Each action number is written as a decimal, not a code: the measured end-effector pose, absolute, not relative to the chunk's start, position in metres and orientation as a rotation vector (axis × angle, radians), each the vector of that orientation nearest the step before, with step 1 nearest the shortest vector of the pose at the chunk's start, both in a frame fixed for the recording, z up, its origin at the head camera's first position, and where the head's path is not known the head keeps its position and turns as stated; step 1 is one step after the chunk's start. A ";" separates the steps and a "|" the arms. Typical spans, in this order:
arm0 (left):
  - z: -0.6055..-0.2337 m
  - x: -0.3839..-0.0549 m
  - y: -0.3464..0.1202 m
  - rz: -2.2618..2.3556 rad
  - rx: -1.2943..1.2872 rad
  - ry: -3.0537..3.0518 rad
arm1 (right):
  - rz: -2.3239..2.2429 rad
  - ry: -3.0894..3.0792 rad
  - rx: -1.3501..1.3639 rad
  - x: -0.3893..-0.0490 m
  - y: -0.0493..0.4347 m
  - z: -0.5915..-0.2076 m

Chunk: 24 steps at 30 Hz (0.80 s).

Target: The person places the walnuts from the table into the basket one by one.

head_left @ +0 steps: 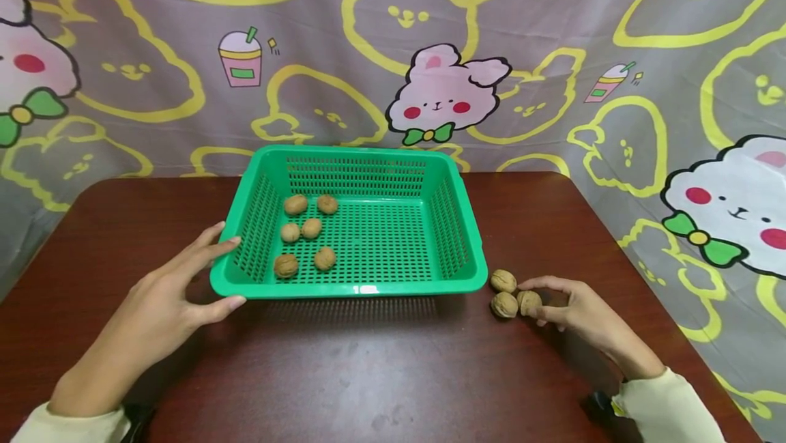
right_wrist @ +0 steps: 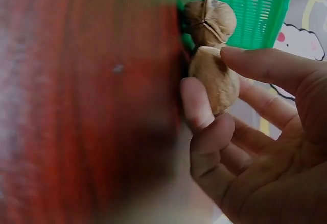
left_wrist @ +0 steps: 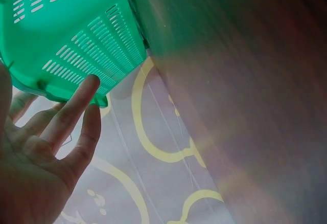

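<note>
A green plastic basket (head_left: 362, 289) with slotted walls holds several walnuts (head_left: 312, 228), grouped toward its left side. My left hand (head_left: 162, 299) is at the basket's left front corner, fingers spread and fairly straight against the rim, thumb near the front edge. In the left wrist view those fingers (left_wrist: 76, 106) overlap the basket's rim and wall. Beyond the basket's right front corner, three walnuts lie close together on the table. My right hand (head_left: 586, 313) holds the rightmost walnut (right_wrist: 214, 81) between thumb and fingers. Another walnut (right_wrist: 210, 22) sits right beside it.
The dark reddish-brown wooden table (head_left: 344, 375) extends around the basket. Behind it hangs a grey curtain (head_left: 552, 6) with yellow outlines and cartoon rabbits, which also runs along the right side. The basket's back rim stands near the table's far edge.
</note>
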State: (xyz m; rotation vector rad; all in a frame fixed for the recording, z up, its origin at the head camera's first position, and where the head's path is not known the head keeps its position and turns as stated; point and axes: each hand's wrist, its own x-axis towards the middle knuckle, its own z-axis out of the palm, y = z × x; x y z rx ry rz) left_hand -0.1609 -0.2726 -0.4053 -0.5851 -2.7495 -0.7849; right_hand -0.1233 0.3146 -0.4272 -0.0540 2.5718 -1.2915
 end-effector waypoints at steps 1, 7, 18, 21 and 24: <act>-0.405 -0.161 -0.273 -0.785 -0.586 -2.749 | -1.311 2.570 -0.060 -0.123 0.315 -0.429; -0.405 -0.161 -0.272 -0.785 -0.575 -2.761 | -1.422 2.581 -0.126 -0.119 0.316 -0.437; -0.404 -0.160 -0.272 -0.782 -0.575 -2.761 | -1.527 2.627 -0.212 -0.120 0.319 -0.421; -0.404 -0.160 -0.272 -0.780 -0.577 -2.757 | -1.548 2.612 -0.231 -0.123 0.317 -0.408; -0.403 -0.160 -0.271 -0.775 -0.579 -2.750 | -1.598 2.568 -0.246 -0.129 0.313 -0.393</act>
